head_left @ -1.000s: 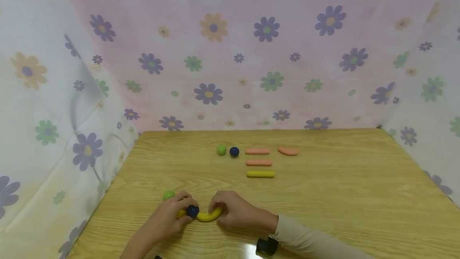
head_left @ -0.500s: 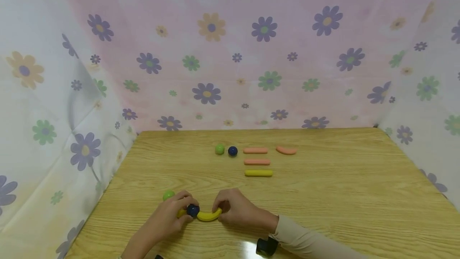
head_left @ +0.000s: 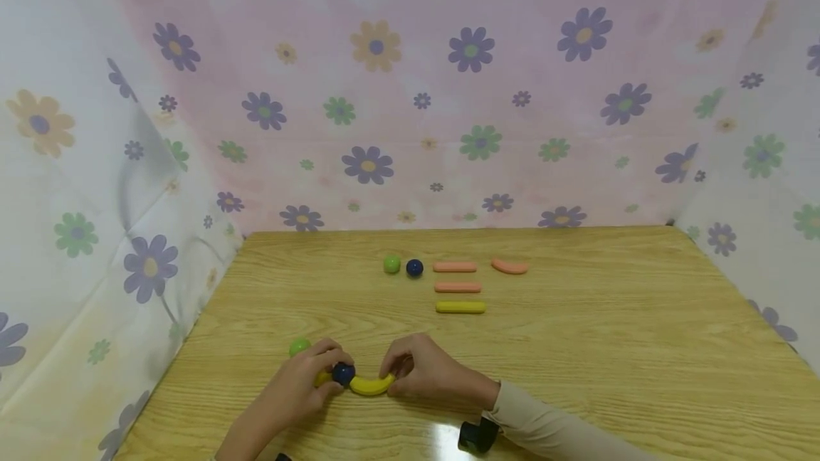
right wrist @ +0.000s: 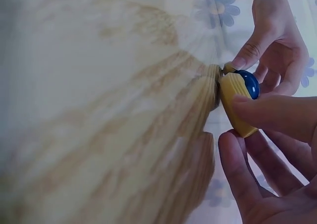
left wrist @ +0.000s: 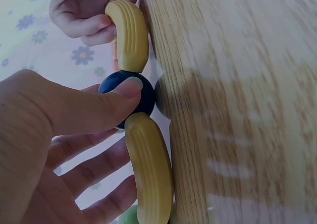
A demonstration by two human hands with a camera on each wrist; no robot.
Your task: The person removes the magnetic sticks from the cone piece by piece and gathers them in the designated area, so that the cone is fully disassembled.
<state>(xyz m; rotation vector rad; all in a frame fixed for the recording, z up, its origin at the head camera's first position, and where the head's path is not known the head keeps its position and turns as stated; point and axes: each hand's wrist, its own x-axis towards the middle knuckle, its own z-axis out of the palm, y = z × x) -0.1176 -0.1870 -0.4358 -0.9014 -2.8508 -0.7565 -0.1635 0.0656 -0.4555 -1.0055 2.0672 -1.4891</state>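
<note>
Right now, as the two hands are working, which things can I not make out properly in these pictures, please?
- Left wrist view: the bottom edge cuts off the end of the left yellow piece and part of the green ball.
- Head view: the left hand covers most of that piece, so whether it touches the green ball is hidden.
- Right wrist view: the right yellow piece hides part of the blue ball.

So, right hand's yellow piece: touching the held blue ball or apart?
Touching: left wrist view shows no gap between yellow piece and blue ball. Locked together: cannot tell.
</note>
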